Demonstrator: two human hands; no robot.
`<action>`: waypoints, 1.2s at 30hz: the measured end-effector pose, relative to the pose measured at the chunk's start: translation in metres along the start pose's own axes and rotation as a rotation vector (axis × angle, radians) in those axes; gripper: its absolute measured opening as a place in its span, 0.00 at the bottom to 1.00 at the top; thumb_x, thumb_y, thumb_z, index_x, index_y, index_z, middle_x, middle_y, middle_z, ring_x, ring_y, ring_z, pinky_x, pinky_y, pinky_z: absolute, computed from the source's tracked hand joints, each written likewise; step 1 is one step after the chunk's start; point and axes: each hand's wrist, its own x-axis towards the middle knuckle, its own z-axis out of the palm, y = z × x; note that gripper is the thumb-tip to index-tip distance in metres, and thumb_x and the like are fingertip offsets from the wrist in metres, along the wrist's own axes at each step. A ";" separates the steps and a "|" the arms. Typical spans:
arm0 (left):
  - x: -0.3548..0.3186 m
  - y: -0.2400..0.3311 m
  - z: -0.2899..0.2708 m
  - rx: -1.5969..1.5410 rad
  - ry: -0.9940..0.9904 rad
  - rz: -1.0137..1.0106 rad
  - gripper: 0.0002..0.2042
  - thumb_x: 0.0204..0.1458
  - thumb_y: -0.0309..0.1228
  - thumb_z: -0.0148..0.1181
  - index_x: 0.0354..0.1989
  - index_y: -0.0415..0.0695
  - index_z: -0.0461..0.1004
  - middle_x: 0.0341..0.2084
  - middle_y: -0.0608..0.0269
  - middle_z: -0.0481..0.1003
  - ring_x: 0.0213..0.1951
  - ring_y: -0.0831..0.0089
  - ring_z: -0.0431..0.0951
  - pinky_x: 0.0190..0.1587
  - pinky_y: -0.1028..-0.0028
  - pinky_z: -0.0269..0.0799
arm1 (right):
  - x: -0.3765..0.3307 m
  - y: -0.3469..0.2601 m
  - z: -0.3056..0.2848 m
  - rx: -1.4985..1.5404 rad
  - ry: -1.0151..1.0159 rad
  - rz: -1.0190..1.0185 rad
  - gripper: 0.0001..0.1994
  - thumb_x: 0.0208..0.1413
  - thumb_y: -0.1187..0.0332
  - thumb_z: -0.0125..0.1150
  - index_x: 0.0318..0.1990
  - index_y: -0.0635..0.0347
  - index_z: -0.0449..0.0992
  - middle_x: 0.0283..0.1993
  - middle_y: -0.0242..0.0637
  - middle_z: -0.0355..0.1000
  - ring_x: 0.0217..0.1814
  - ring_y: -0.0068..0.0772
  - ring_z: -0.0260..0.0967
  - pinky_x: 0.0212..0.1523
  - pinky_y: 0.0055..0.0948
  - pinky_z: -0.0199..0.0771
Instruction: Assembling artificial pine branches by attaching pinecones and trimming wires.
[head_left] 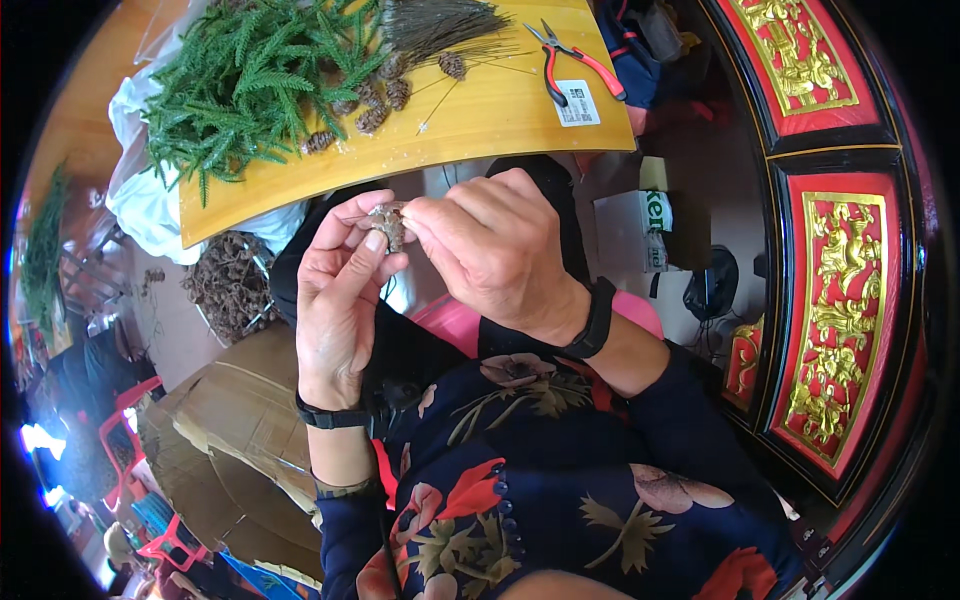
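Note:
A small brown pine cone [389, 230] is pinched between the thumb and fingers of my left hand [338, 285], over my lap in front of the table edge. My right hand [490, 240] is closed at the cone's upper right side, thumb and forefinger pressed together; what sits between them is too small to make out. On the yellow table [500, 128] lie several more pine cones [371, 120] and a heap of green needle-leaved sprigs [250, 85]. A bundle of thin dark wires [435, 28] lies behind the cones. Red-handled pliers [573, 68] rest at the right, partly over a white label [577, 104].
Below the table's left side is a container heaped with brown cones [230, 285]. Torn cardboard [240, 420] stands at my left. A pink stool [632, 312] shows under me. An open carton [625, 230] sits on the floor, right, near a red-and-gold carved panel [835, 310].

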 end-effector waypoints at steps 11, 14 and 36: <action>-0.002 -0.004 0.002 0.000 -0.018 0.082 0.12 0.59 0.25 0.51 0.51 0.36 0.69 0.43 0.56 0.75 0.43 0.74 0.76 0.45 0.76 0.75 | 0.001 -0.004 -0.006 0.112 0.061 0.111 0.07 0.44 0.75 0.66 0.31 0.56 0.75 0.25 0.31 0.73 0.26 0.32 0.70 0.30 0.28 0.63; -0.002 -0.003 0.000 0.026 -0.038 0.101 0.12 0.59 0.26 0.50 0.50 0.36 0.69 0.43 0.54 0.75 0.43 0.71 0.76 0.45 0.75 0.75 | 0.003 -0.002 -0.010 0.163 0.058 0.074 0.06 0.45 0.76 0.65 0.31 0.57 0.75 0.25 0.31 0.73 0.26 0.33 0.70 0.30 0.29 0.63; -0.003 -0.004 -0.002 0.054 -0.110 0.119 0.12 0.59 0.29 0.53 0.47 0.36 0.69 0.44 0.51 0.74 0.43 0.68 0.76 0.45 0.75 0.74 | 0.003 0.001 -0.015 0.335 0.041 0.159 0.04 0.47 0.76 0.64 0.30 0.59 0.76 0.26 0.33 0.74 0.27 0.33 0.72 0.34 0.27 0.66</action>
